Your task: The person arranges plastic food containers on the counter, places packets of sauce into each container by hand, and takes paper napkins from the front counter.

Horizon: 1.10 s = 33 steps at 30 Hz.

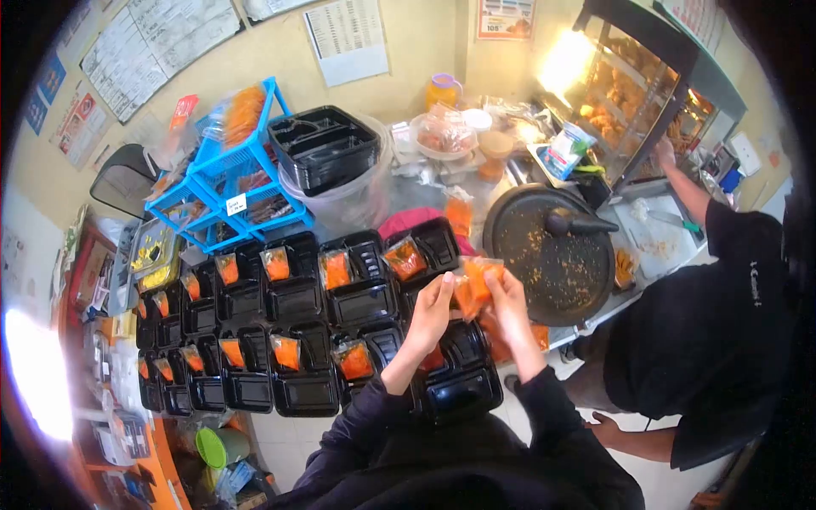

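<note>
Small clear sachets of orange sauce (475, 287) are pinched between my two hands, above the near right end of the tray rows. My left hand (430, 319) grips them from the left, thumb and fingers closed. My right hand (512, 313) closes on them from the other side. Below are two rows of black compartment trays (304, 389), many with one orange sachet (286, 351) in a small compartment. More orange sachets (495, 331) lie under and beside my right hand, partly hidden by it.
A wide dark stone mortar (531, 293) with a pestle (580, 223) stands to the right. Behind the trays are a blue basket rack (255, 183) and stacked black trays (327, 166) on a clear tub (361, 191). A co-worker (705, 306) reaches into a lit food cabinet (633, 93).
</note>
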### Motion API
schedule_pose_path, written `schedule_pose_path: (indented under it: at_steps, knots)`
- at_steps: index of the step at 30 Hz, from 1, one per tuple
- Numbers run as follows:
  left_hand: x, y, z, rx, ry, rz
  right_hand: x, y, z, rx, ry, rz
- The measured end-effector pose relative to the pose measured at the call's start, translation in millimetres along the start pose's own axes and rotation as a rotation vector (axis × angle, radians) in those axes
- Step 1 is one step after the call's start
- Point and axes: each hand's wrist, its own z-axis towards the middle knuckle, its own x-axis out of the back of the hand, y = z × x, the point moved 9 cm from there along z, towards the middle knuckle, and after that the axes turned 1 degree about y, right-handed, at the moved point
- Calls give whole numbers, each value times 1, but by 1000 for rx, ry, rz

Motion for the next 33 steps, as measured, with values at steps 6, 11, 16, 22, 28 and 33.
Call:
schedule_pose_path:
  at_steps: [6, 11, 16, 22, 28, 33]
  knots:
    - [49, 51, -2, -212, -53, -145, 14, -33, 161, 232, 225, -160]
    - [89, 41, -27, -105, -46, -305, 1, -9, 224, 313, 289, -1162]
    - [131, 42, -62, -124, 78, -283, -60, -46, 190, 420, 143, -1560]
    - [180, 49, -156, -250, 272, -340, -154, -94, 109, 763, -593, -1210]
    - [238, 21, -328, -369, 718, -395, -300, -121, -95, 511, -1392, -1042]
    - [290, -22, -477, -484, 1094, -519, -385, -79, -258, 777, -1924, -1078]
